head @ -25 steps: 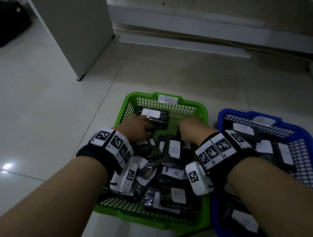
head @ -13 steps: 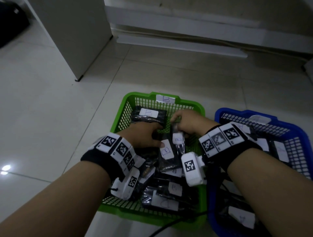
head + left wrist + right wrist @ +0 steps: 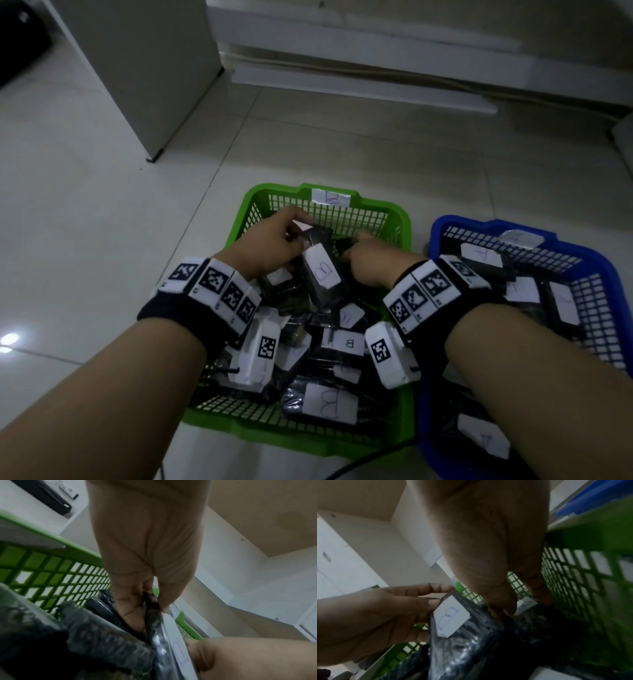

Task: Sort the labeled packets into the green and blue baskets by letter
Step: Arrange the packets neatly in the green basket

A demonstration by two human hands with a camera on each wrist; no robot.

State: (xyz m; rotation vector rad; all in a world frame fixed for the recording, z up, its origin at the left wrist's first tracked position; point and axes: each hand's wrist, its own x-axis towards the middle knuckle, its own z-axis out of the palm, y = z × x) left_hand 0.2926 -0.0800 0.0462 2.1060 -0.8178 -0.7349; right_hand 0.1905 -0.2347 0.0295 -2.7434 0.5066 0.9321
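Note:
The green basket [image 3: 246, 209], tagged B on its far rim, holds a heap of dark plastic packets with white B labels. My left hand [image 3: 294, 236] pinches the top edge of one B packet [image 3: 322, 274] and holds it tilted above the heap; the pinch shows in the left wrist view [image 3: 150, 601], and the label [image 3: 450, 618] in the right wrist view. Right beside it, my right hand [image 3: 349, 248] has its fingertips [image 3: 503, 609] curled on another dark packet [image 3: 530, 622] in the heap. The blue basket [image 3: 442, 226] at the right holds packets labelled A.
Both baskets stand side by side on a pale tiled floor. A white cabinet [image 3: 144, 68] stands at the back left and a low white ledge [image 3: 376, 85] runs along the far wall. A dark cable [image 3: 359, 466] lies in front of the baskets.
My left hand has come up from the heap towards the far side of the green basket with a B packet in its fingers. My right hand has moved in close beside that packet.

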